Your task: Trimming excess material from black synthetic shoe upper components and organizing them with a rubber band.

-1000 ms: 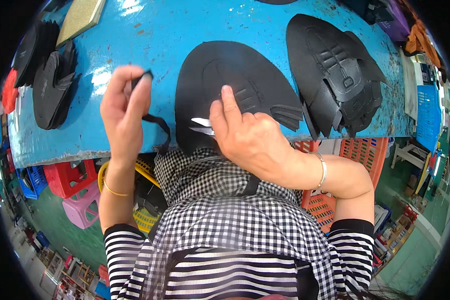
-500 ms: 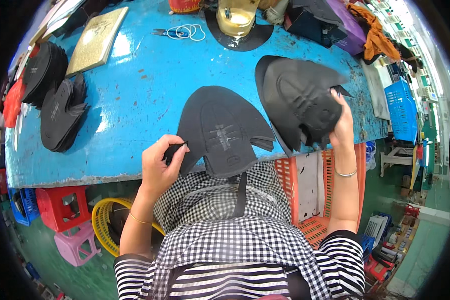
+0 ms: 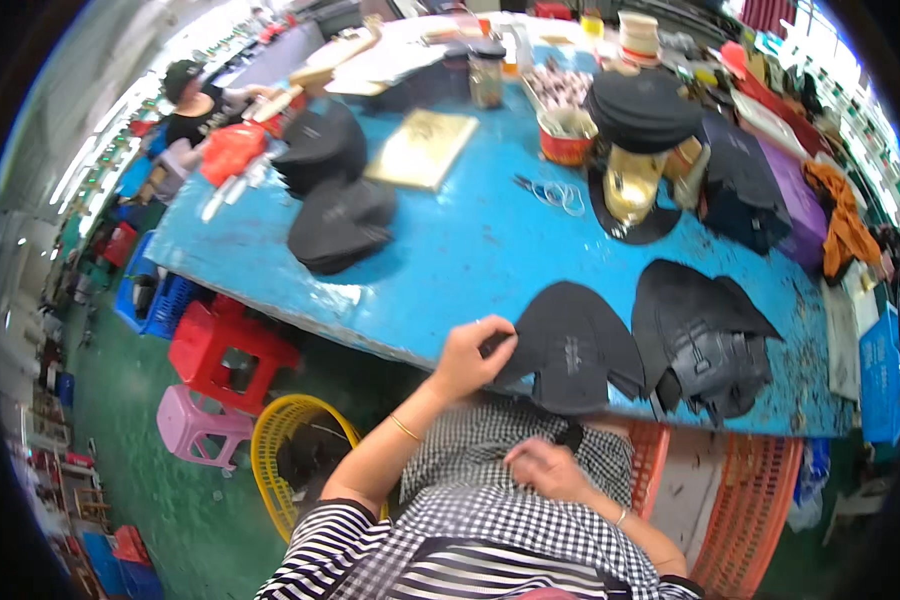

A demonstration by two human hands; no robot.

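My left hand (image 3: pixel 473 358) is at the left edge of a flat black cut piece (image 3: pixel 572 345), which lies at the table's front edge with a rounded top and notched sides. Its thumb and fingers are closed round a small dark thing whose kind I cannot make out. My right hand (image 3: pixel 550 470) is over my checked apron, below the table edge. Motion smears its fingers, so what it holds, if anything, does not show. To the right of the flat piece lie black moulded pieces (image 3: pixel 715 365) with raised ridges.
Two stacks of black pieces, the nearer stack (image 3: pixel 340 225) and the farther stack (image 3: pixel 320 145), stand left on the blue table (image 3: pixel 470 250). A yellowish board (image 3: pixel 422 148), snips with white cord (image 3: pixel 555 193) and a glue-stained pot (image 3: pixel 630 190) lie beyond. A yellow basket (image 3: pixel 270 465) stands below.
My right hand has left the moulded pieces and dropped over my lap; those pieces now lie on the table. The view has swung left and up. My left hand stays beside the flat piece.
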